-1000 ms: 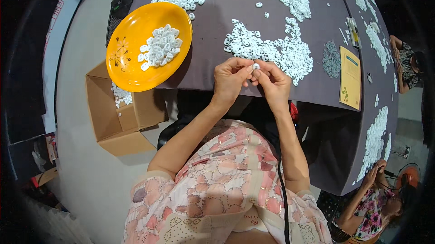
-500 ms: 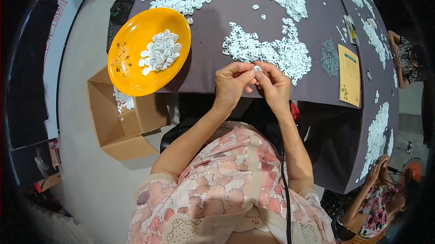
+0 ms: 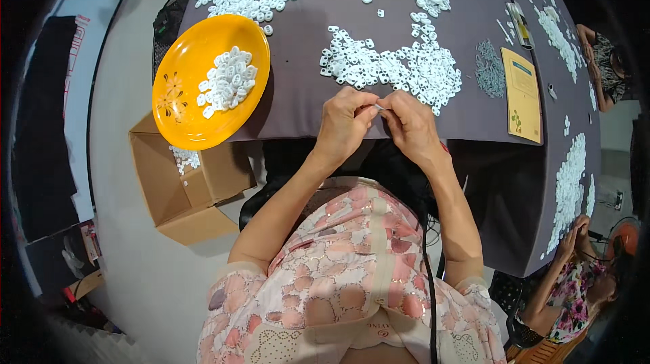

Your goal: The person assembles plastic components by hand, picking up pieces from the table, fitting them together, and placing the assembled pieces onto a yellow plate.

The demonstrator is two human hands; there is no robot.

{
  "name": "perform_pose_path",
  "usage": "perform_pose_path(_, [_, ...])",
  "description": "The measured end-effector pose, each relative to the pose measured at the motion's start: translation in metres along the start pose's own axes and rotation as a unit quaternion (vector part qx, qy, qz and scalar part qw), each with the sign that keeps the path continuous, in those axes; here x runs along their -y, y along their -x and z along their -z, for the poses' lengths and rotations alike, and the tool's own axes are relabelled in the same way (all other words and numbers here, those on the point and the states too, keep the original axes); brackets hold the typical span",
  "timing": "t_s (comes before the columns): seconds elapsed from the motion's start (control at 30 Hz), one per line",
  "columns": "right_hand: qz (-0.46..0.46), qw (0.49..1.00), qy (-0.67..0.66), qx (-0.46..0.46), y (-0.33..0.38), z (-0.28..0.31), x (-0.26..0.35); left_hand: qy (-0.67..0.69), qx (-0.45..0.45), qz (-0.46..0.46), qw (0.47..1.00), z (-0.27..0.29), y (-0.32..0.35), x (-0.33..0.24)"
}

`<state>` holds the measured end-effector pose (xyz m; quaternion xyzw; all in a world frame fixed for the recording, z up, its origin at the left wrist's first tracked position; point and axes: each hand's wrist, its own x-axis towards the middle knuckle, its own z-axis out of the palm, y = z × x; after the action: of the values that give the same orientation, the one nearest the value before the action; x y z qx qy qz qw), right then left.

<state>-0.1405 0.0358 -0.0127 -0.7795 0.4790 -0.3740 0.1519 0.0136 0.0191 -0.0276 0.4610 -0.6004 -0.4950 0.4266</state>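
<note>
Two hands meet at the table's [image 3: 305, 103] near edge: your left hand [image 3: 343, 124] and right hand [image 3: 408, 127], fingers curled inward. Both pinch one small white piece [image 3: 378, 105] between fingertips, just short of the white pile [image 3: 399, 66].

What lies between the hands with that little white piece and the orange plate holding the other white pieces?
Nothing visible lies between. Both hands, left hand and right hand, pinch a small white piece at the table's near edge. Leftward toward the orange plate there is only bare grey tablecloth. The heap of white pieces lies farther back, off that line.
</note>
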Motion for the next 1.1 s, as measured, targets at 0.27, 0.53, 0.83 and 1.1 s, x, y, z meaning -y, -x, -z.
perform_pose_path(0.27, [-0.01,0.996,-0.064,-0.06,0.006,-0.006,-0.001,-0.139,-0.024,-0.145,0.979,-0.003,-0.003,0.006])
perform_pose_path(0.53, [-0.068,0.99,-0.096,-0.079,0.011,-0.012,-0.005,-0.161,-0.035,-0.2,0.966,-0.002,-0.005,0.004])
perform_pose_path(0.83, [-0.067,0.988,-0.101,-0.092,0.01,-0.014,-0.003,-0.162,-0.018,-0.191,0.968,-0.001,-0.003,0.006])
perform_pose_path(1.1, [-0.035,0.99,-0.063,-0.12,0.014,-0.02,0.0,-0.223,-0.013,-0.202,0.954,0.0,0.002,0.006])
